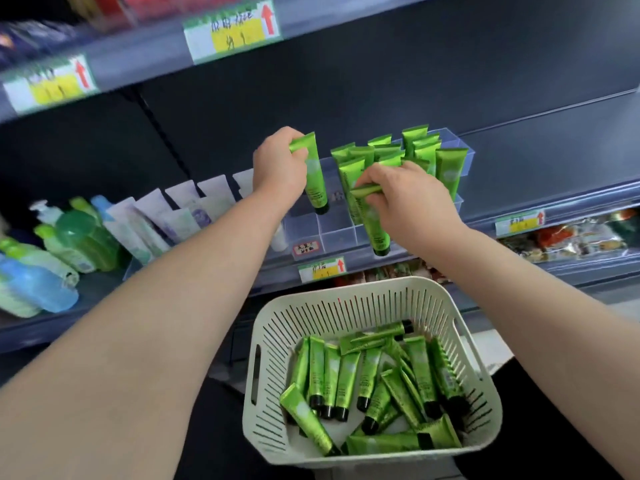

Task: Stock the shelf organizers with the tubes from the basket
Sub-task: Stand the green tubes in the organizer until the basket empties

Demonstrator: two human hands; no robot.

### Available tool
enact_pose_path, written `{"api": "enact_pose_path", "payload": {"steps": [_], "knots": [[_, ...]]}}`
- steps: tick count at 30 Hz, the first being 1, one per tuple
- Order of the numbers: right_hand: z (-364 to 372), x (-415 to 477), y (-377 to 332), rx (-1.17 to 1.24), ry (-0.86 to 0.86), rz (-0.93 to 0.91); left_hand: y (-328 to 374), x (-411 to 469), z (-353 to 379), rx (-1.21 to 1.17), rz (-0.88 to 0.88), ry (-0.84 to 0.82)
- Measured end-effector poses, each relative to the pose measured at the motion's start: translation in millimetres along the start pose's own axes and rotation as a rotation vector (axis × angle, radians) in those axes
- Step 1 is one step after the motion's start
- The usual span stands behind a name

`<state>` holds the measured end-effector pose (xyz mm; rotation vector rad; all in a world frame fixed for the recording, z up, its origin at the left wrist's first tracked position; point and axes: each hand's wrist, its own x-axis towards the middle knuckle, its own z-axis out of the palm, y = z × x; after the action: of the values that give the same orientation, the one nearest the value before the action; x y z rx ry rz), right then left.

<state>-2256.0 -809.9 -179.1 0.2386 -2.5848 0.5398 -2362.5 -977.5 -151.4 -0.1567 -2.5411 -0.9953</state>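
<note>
Many loose tubes (346, 379): piled crosswise in the basket; glossy green bodies, black screw caps, flat crimped tails, a pale round mark on the body.
basket (349, 306): off-white plastic, slotted walls, handle cut-out on its left side; nearest the camera, below the shelf edge.
right hand (408, 199): fingers curled, pinching the crimped end of the right tube (377, 230); the tube hangs cap down at the organizer's front edge. Can't tell whether the cap is inside a cell.
left hand (280, 168): fingers closed round the crimped end of the left tube (316, 183); cap down, cap low in a left-side cell. Can't tell whether it touches the bottom.
organizer (337, 230): clear plastic, grid of cells, sits on the shelf above the basket.
stocked tubes (450, 168): same green type, standing cap down with tails up, packed close in the rear and right cells.
price tag (322, 270): green and yellow with a red arrow, on the shelf edge under the organizer.
white tubes (194, 209): leaning in a row left of the organizer.
bottles (76, 237): green and blue, further left.
upper tags (232, 32): blurred, text unreadable.
</note>
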Motion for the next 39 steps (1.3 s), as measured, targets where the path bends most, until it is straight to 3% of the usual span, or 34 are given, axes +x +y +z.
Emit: {"api": "enact_pose_path", "payload": {"steps": [19,27,32,39], "knots": [[15.7,19.6,28.2,0.078,-0.01,0.026,-25.4,35.1,57.0,0.128,-0.058,-0.098],[10.2,30.6,2.5,0.07,0.001,0.011,-26.4,12.1,27.2,0.179,0.206,-0.032],[6.1,45.3,-17.8,0.036,0.0,0.007,-33.9,-22.4,0.7,0.24,0.401,-0.127],[14.5,75.8,-34.6,0.025,0.046,0.024,-51.3,-62.2,-17.0,0.227,0.354,-0.175]]}}
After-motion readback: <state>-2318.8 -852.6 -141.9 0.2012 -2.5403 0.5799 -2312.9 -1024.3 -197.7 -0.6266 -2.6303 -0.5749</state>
